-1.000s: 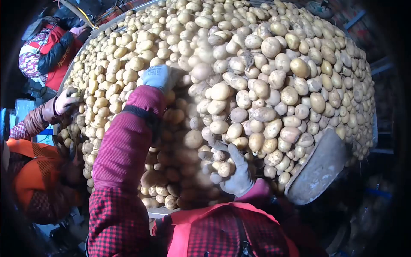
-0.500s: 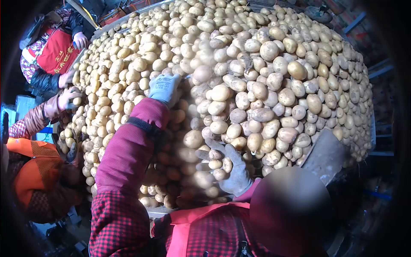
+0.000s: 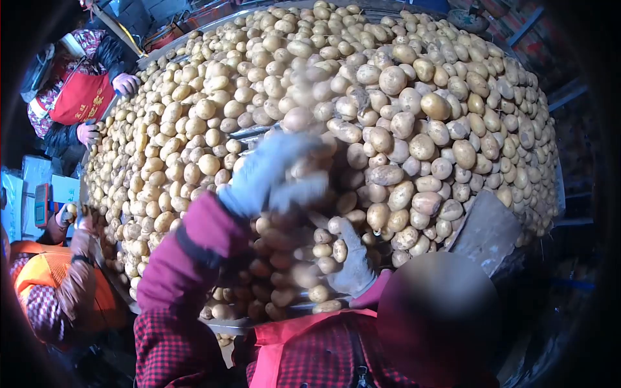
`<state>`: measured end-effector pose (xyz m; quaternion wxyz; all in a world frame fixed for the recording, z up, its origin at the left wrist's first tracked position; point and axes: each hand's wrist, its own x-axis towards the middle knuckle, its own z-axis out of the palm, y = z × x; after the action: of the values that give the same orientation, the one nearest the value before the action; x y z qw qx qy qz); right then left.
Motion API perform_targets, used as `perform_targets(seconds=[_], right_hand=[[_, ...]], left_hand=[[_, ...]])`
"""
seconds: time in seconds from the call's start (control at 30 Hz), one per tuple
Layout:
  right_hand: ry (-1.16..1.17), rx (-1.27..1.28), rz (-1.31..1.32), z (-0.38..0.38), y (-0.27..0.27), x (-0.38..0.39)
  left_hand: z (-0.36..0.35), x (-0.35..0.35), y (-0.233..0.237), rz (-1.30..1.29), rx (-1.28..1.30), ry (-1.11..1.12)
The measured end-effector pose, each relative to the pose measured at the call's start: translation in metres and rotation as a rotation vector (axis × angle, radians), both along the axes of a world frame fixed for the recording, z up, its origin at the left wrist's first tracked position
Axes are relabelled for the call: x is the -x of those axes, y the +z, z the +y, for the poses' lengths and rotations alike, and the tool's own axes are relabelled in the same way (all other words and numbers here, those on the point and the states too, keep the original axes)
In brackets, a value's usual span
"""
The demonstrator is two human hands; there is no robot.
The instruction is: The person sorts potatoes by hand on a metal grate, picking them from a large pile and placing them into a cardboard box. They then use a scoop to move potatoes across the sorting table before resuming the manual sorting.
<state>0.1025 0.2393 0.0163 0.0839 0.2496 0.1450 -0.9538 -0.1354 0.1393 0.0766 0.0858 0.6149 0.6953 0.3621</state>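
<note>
Cradling a cluster of small potatoes [image 3: 328,249], our right hand [image 3: 352,265] lay at 6 o'clock of the heap. Its gloved palm was spread and its fingers loosely bent behind them, clenched on none. We counted about four small potatoes against that palm. The plainest one stood with its long axis running from 12 to 6 o'clock. Our left hand [image 3: 272,174], also gloved, hung just at 10 o'clock from them. It was too blurred for us to tell whether it held anything.

Around both spread the potato heap [image 3: 414,97], far too many to count, on a metal table [image 3: 223,325]. One grey metal plate [image 3: 488,229] leaned at 4 o'clock. Two co-workers stood at 9 and 10 o'clock, with three of their hands showing: a pink-gloved hand [image 3: 126,83], a second hand [image 3: 87,132] and a third hand [image 3: 76,223]. White boxes [image 3: 29,187] sat in the dim room behind them.
</note>
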Motion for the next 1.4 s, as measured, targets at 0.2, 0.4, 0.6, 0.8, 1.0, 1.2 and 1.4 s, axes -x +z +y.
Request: perform_targets(seconds=[0.2, 0.4, 0.6, 0.8, 1.0, 1.2, 1.4], right_hand=[[0.130, -0.129, -0.023, 0.007, -0.006, 0.000], [0.309, -0.279, 0.109, 0.004, 0.002, -0.004], [0.218, -0.052, 0.134, -0.001, 0.011, 0.000], [0.213, -0.048, 0.164, -0.004, 0.002, -0.003], [0.275, -0.074, 0.283, -0.002, 0.009, -0.003], [0.281, -0.096, 0.218, -0.001, -0.003, -0.008], [0.335, -0.164, 0.233, 0.005, 0.010, -0.003]], left_hand=[[0.107, 0.085, 0.002, 0.020, 0.017, 0.252], [0.111, 0.114, -0.029, 0.166, 0.147, 0.098], [0.025, 0.083, -0.046, 0.308, 0.480, 0.302], [-0.059, 0.032, -0.051, 0.431, 0.393, 0.430], [-0.118, 0.019, -0.016, 0.507, 0.455, 0.553], [-0.077, 0.043, 0.021, 0.399, 0.298, 0.402], [0.064, 0.083, -0.036, -0.132, -0.010, 0.230]])
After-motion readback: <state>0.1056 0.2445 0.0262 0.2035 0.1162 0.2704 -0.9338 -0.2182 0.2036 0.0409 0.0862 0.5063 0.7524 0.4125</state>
